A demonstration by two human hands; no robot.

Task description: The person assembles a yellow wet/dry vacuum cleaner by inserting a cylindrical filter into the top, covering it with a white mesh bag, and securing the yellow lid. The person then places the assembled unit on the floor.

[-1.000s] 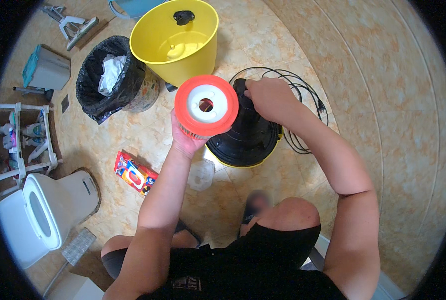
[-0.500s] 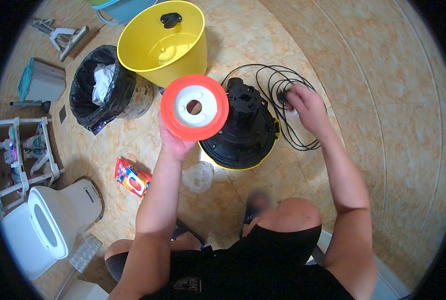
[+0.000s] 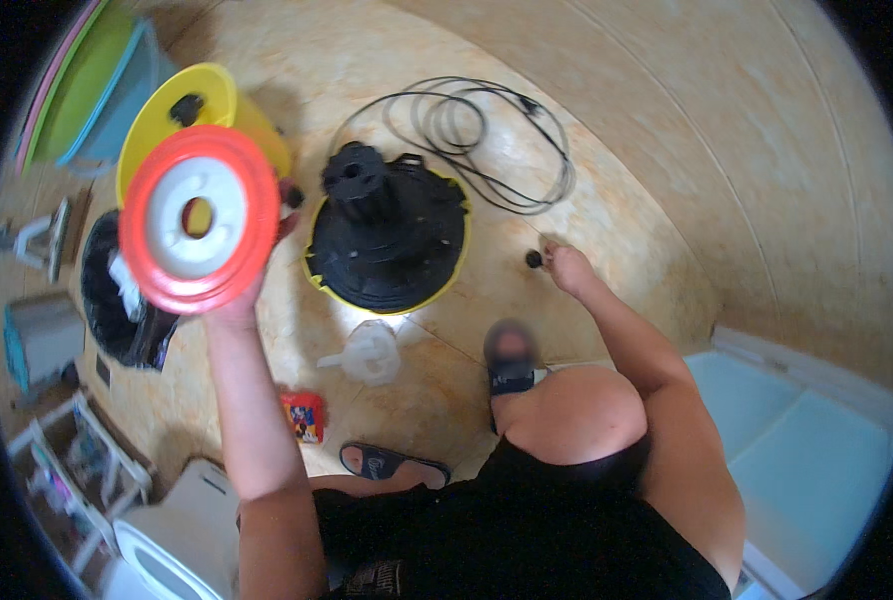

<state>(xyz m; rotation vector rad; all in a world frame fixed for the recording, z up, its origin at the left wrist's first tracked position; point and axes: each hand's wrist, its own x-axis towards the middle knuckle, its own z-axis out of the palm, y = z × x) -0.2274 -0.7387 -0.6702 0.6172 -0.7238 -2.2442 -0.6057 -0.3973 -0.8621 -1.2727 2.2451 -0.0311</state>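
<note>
One yellow bucket stands at ten o'clock from one black motor head; one black cord lies looped at one o'clock. One round red-and-white filter is at nine o'clock, partly covering the bucket; the left hand grasps it from beneath, fingers mostly hidden. One translucent white piece lies at six o'clock. At three o'clock, the right hand has its fingertips pinched on one small black knob.

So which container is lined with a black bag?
The bin between the yellow tub and the grey bucket; only it shows black plastic over its rim.
</note>
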